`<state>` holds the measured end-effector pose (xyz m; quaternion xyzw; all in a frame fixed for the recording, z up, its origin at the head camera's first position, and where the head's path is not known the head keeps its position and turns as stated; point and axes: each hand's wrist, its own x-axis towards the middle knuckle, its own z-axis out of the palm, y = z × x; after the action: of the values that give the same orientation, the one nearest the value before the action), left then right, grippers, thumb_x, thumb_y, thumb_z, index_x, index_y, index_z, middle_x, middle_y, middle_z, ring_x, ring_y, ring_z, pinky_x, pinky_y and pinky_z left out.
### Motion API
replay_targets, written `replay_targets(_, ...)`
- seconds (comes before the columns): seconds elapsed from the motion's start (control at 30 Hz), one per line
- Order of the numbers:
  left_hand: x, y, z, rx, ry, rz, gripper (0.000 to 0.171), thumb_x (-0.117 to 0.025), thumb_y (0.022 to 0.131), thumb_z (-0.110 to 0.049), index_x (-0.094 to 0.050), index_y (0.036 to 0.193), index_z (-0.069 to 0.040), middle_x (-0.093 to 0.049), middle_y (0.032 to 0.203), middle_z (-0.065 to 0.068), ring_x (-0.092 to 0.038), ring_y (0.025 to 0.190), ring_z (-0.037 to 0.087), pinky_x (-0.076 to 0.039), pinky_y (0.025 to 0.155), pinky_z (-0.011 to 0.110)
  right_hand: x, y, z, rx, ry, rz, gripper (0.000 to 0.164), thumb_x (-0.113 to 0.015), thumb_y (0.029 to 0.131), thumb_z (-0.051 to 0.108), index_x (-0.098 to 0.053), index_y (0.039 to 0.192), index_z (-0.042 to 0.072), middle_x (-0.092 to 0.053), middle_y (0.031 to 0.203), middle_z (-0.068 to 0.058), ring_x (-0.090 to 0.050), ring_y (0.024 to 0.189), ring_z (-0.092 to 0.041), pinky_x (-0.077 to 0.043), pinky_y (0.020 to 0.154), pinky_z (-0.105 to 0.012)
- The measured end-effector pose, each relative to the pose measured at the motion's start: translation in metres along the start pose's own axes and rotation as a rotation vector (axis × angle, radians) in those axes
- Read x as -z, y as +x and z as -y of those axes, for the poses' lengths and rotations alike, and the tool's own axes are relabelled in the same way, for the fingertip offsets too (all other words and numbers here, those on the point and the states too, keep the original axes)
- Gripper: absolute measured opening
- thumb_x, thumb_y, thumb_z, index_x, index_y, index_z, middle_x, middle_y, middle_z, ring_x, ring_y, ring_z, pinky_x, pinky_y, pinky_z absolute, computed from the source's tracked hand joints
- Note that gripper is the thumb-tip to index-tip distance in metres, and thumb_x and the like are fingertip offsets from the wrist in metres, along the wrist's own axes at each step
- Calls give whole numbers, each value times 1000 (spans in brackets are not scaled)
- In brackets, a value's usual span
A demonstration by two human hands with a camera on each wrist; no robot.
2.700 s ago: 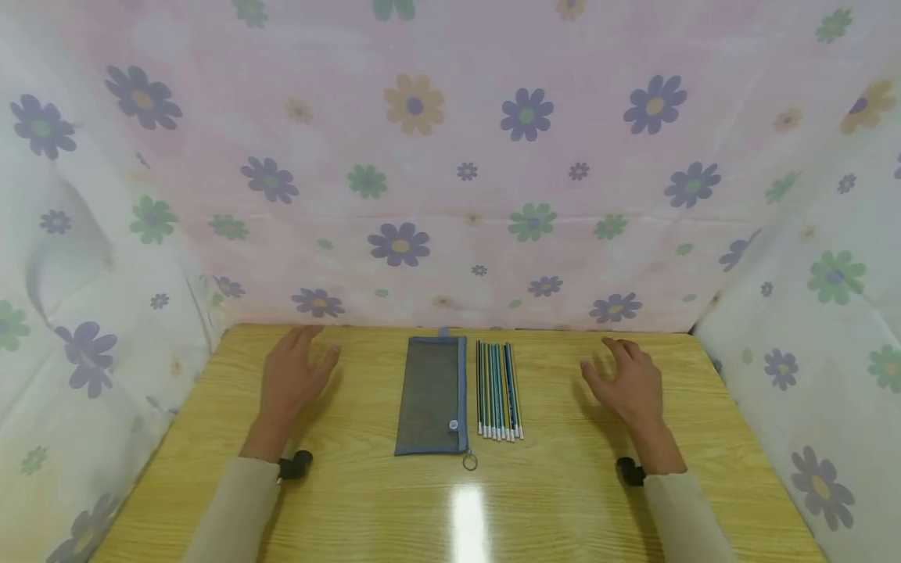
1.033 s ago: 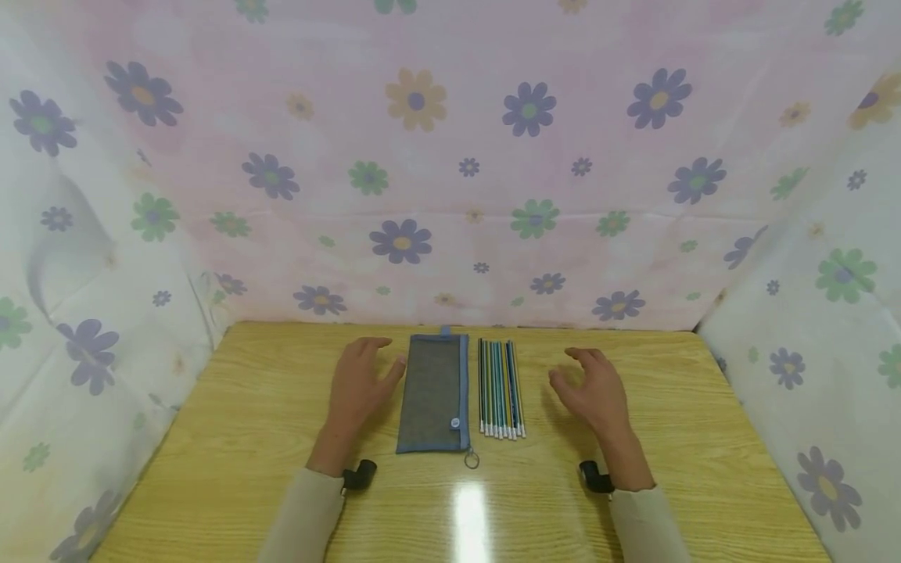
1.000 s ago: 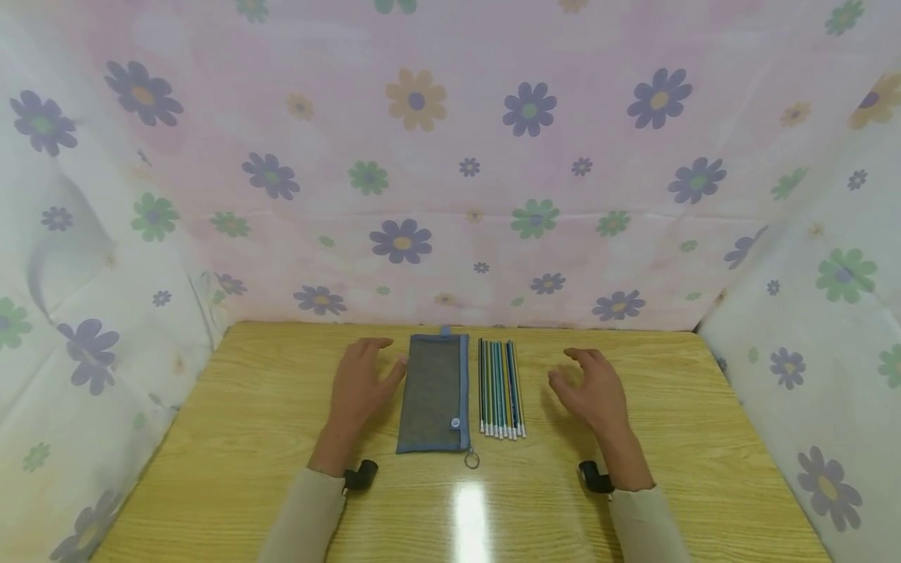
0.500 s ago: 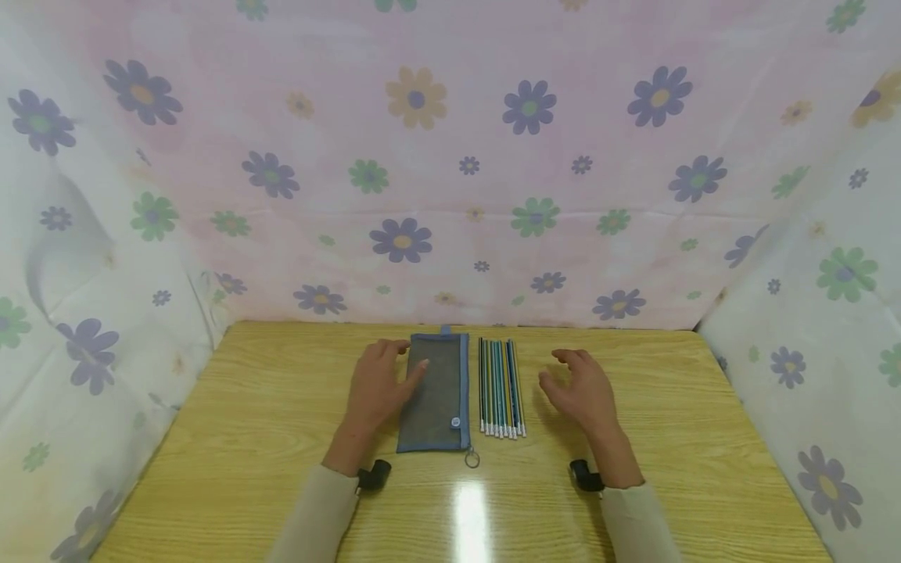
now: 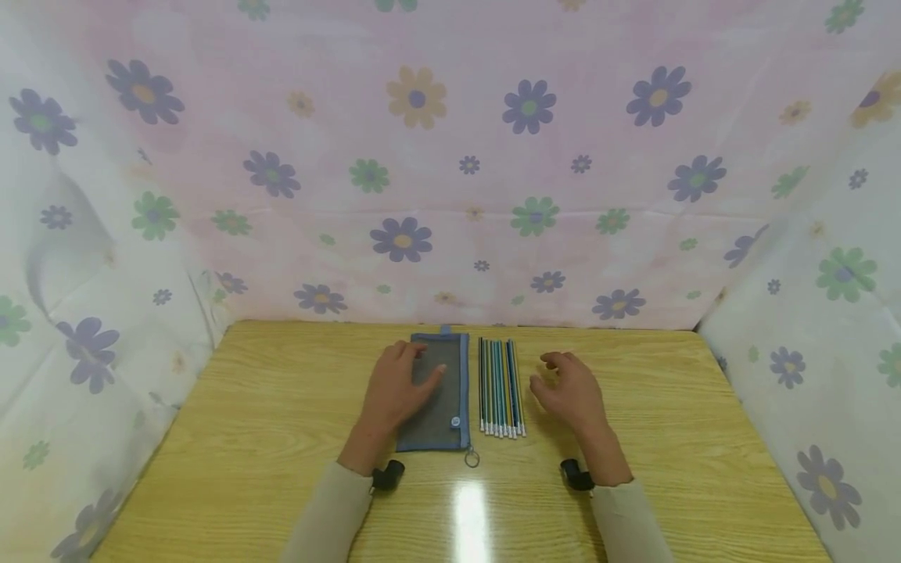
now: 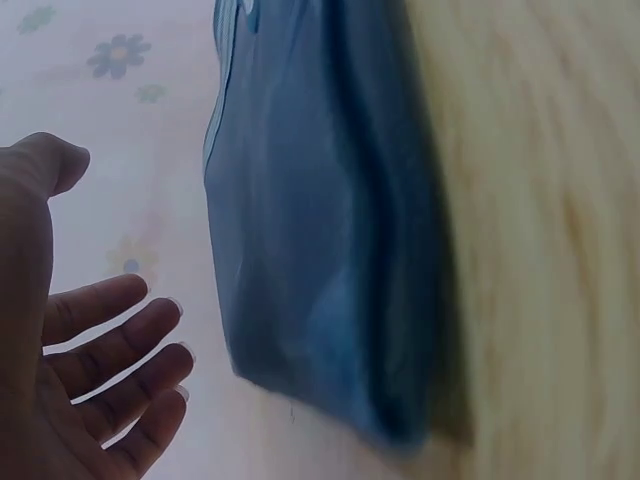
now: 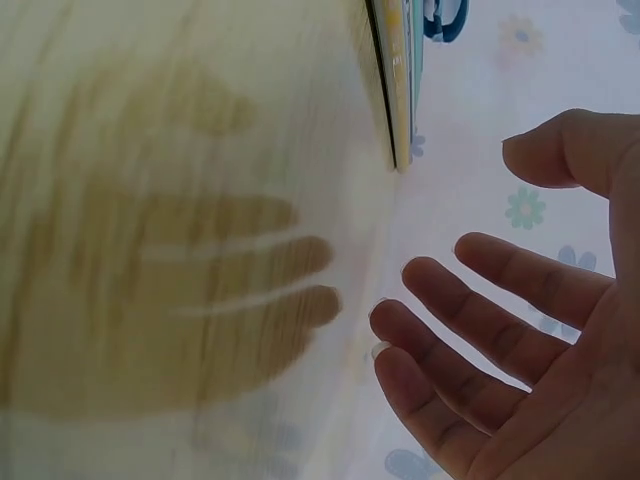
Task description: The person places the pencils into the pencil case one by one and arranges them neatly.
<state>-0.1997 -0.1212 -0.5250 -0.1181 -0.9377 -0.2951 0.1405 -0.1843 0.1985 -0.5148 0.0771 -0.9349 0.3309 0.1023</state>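
Note:
A blue-grey mesh zip pouch (image 5: 439,407) lies flat on the table, with a metal ring at its near right corner. My left hand (image 5: 397,385) hovers over its left part, fingers relaxed and holding nothing; in the left wrist view the pouch (image 6: 290,220) stays apart from the fingers. Just right of the pouch, several pencils (image 5: 501,387) lie side by side, white eraser ends toward me. My right hand (image 5: 573,393) is raised to the right of them, loosely bent and holding nothing. In the right wrist view the pencils (image 7: 397,80) show at the top, away from the fingertips.
The wooden table (image 5: 246,407) ends at a flowered cloth (image 5: 450,172) at the back, and more such cloth hangs on both sides. A black wrist camera (image 5: 389,475) sits on the left wrist and another (image 5: 577,475) on the right. A bright glare lies on the near tabletop.
Both hands have moved inward, the left to the right and over the pouch, the right to the left toward the pencils. The pouch and pencils stay in place.

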Motion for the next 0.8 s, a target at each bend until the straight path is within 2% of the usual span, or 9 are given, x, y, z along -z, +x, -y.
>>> replay_targets(0.27, -7, 0, -13, -7, 13, 46, 56, -74, 97, -49, -67, 134, -7, -65, 132, 12, -60, 122, 34, -50, 104, 53, -5, 4, 4, -15, -6, 35, 44, -74, 93, 22, -70, 130, -2, -71, 115, -20, -68, 104, -39, -57, 87, -57)
replay_targets(0.57, -10, 1, -24, -7, 54, 78, 61, -75, 95, -51, -67, 137, -8, -64, 132, 12, -61, 121, 34, -50, 104, 53, -8, 9, 10, -59, -10, 86, 45, -73, 94, 23, -69, 133, -1, -71, 114, -18, -69, 104, -39, -57, 87, -56)
replay_targets(0.8, -14, 3, -33, 14, 91, 118, 64, -75, 95, -53, -66, 138, -6, -63, 131, 13, -62, 119, 33, -52, 101, 52, -9, 14, 17, -87, -31, 113, 44, -75, 92, 20, -70, 132, 0, -71, 105, -13, -67, 91, -30, -57, 81, -50)
